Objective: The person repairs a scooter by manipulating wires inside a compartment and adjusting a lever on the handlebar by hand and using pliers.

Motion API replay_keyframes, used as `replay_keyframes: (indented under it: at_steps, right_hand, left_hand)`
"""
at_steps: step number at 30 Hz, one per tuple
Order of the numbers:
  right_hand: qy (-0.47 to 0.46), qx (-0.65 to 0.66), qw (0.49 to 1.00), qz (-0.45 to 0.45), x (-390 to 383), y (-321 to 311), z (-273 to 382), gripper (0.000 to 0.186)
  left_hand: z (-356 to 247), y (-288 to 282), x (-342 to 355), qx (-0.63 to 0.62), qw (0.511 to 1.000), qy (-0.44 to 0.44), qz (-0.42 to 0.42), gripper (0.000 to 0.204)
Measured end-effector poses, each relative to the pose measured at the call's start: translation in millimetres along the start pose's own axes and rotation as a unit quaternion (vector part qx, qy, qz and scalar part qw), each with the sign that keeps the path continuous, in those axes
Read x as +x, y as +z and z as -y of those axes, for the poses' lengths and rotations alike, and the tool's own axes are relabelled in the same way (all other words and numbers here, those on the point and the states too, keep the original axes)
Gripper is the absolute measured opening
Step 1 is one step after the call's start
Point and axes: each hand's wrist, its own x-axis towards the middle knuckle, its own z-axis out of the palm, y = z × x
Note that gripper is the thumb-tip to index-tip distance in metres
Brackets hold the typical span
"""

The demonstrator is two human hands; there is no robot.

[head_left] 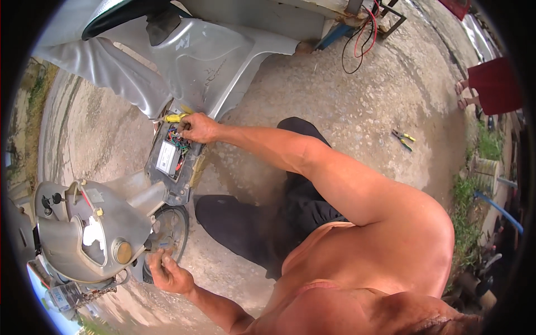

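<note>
An uncovered compartment in the footboard of a grey scooter [194, 195] holds a silver control box [167, 158] and a tangle of coloured wires [177, 140]. My right hand [198, 128] is over the far end of that tangle, its fingers pinched together at the wires. Right beside these fingers lies a yellow-handled screwdriver [174, 118]. Lower down, my left hand [170, 272] is raised near the scooter's wheel [180, 226], with thumb and fingers curled together. What it holds, if anything, is too small to make out.
The scooter's front body [84, 234] with a round amber reflector [121, 251] stands at left. A silver cover [201, 56] drapes the far side. Pliers [403, 139] lie on the concrete ground at right. Red and black cables [363, 42] hang at the back. A person in red [494, 86] is far right.
</note>
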Motion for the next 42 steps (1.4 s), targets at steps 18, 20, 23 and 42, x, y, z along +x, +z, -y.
replay_keyframes:
  at_steps: [18,20,23,42]
  right_hand:
    - [0.039,0.151,0.988,-0.002,-18.7,22.7,40.8,0.040]
    - [0.022,0.121,0.991,-0.050,-71.8,23.3,59.7,0.039]
    - [0.222,0.189,0.952,-0.098,-179.4,-22.6,95.1,0.036]
    - [0.536,0.031,0.758,-0.371,-553.2,-148.7,372.2,0.004]
  left_hand:
    - [60.2,182.7,-43.3,-0.273,0.808,-0.417,0.314,0.024]
    - [36.4,163.1,-62.6,-0.282,0.789,-0.416,0.354,0.022]
    - [-27.6,122.2,-68.2,-0.321,0.722,-0.471,0.392,0.019]
    - [37.9,-440.4,-84.3,-0.097,0.686,-0.678,0.245,0.018]
